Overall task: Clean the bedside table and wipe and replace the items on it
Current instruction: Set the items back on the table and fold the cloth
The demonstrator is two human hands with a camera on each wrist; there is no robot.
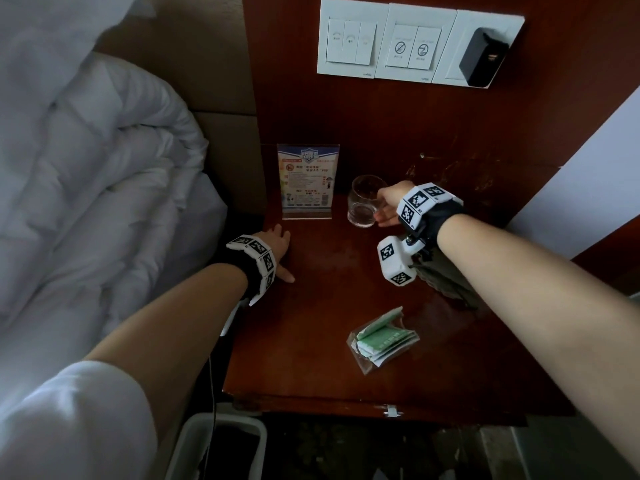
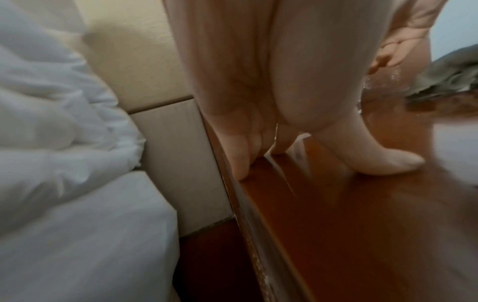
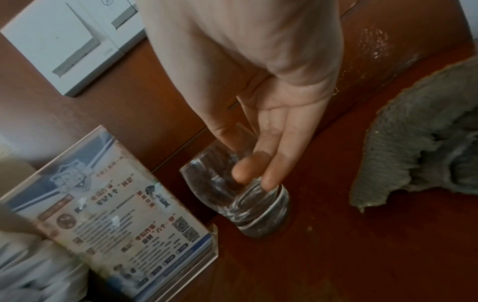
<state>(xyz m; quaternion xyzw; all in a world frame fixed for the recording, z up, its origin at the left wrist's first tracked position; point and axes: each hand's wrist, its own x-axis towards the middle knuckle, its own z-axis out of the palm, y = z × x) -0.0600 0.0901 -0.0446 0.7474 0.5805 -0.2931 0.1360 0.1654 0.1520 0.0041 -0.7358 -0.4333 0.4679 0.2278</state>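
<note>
A clear drinking glass (image 1: 363, 206) stands at the back of the red-brown bedside table (image 1: 311, 358), just right of an acrylic sign holder (image 1: 308, 181). My right hand (image 1: 381, 211) grips the glass from the right. In the right wrist view the right hand (image 3: 245, 163) has its thumb and fingers on the wall of the glass (image 3: 240, 200), next to the sign holder (image 3: 116, 204). My left hand (image 1: 282, 252) rests spread on the table's left edge and holds nothing; the left wrist view shows its fingertips (image 2: 240, 167) pressing the wood. A grey cloth (image 1: 446, 278) lies under my right forearm.
A clear packet of green sachets (image 1: 382, 336) lies near the front right of the table. Wall switches (image 1: 381, 43) and a black charger (image 1: 481, 58) sit above. The bed with its white duvet (image 1: 86, 168) borders the left side. A white bin (image 1: 214, 445) stands below the front edge.
</note>
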